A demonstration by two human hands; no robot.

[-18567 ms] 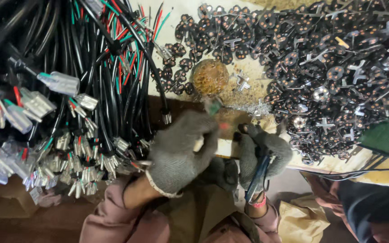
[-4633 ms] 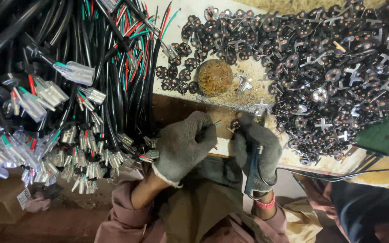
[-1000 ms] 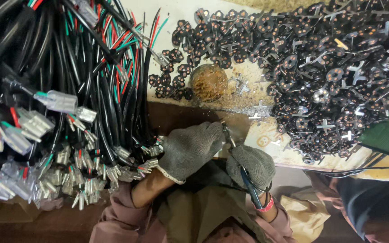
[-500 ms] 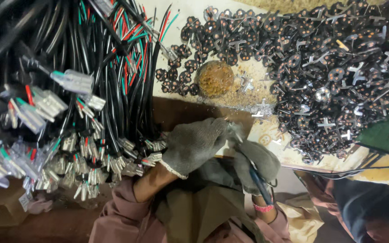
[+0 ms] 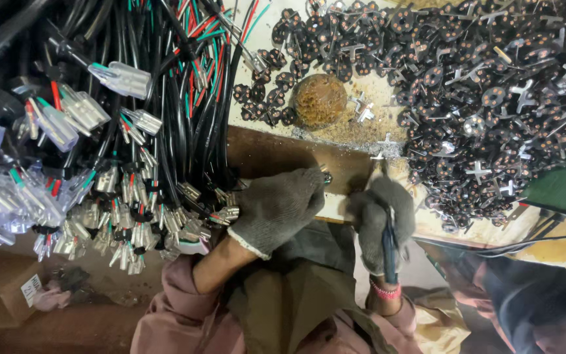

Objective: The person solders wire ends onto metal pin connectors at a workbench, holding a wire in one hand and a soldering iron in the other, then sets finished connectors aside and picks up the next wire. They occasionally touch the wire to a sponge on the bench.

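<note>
My left hand [image 5: 276, 206], in a grey knit glove, is closed at the edge of the brown wooden bench [image 5: 276, 154]. A small metal part [image 5: 326, 176] sticks out at its fingertips. My right hand [image 5: 380, 216], also gloved, is closed around a dark-handled tool [image 5: 388, 246] whose handle runs down past my wrist. Its tip is hidden by the glove. The two hands are a few centimetres apart. Just left of my left hand hang several wire ends with metal terminals [image 5: 198, 216].
A thick bundle of black, red and green cables [image 5: 165, 98] with clear plastic connectors [image 5: 122, 78] fills the left. A heap of dark round parts with copper contacts [image 5: 492, 98] covers the right. A brown crusted lump [image 5: 320, 99] sits behind the hands.
My right hand has risen toward the bench edge and the two hands have drawn slightly apart. The left hand stays closed at the same spot.
</note>
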